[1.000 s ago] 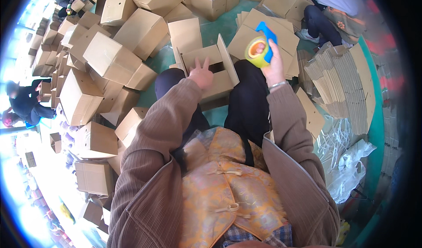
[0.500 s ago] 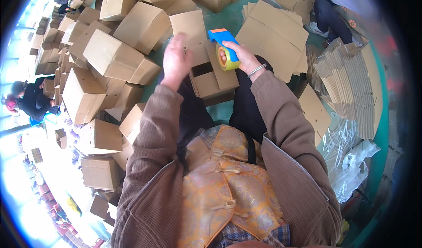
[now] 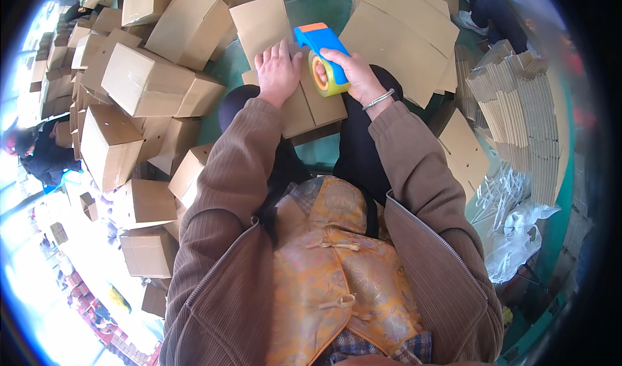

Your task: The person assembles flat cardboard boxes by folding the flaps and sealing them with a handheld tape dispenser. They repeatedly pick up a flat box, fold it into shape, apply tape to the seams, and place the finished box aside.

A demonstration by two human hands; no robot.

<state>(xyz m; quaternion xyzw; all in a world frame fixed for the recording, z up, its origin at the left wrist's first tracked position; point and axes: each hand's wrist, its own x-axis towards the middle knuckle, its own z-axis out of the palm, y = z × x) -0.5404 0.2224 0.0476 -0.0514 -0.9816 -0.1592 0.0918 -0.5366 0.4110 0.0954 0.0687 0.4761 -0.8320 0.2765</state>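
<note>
Gripping tape gun (image 3: 325, 40) w/ R hand (image 3: 356, 75) curled, resting part-spread L hand (image 3: 278, 75) on box (image 3: 319, 111): prob. light, stiff; hold near edge.

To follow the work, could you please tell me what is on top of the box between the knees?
The left hand rests on the flaps of the box; the right hand holds a tape dispenser over them. Whether it touches is unclear. The flaps hide the inside.
</note>
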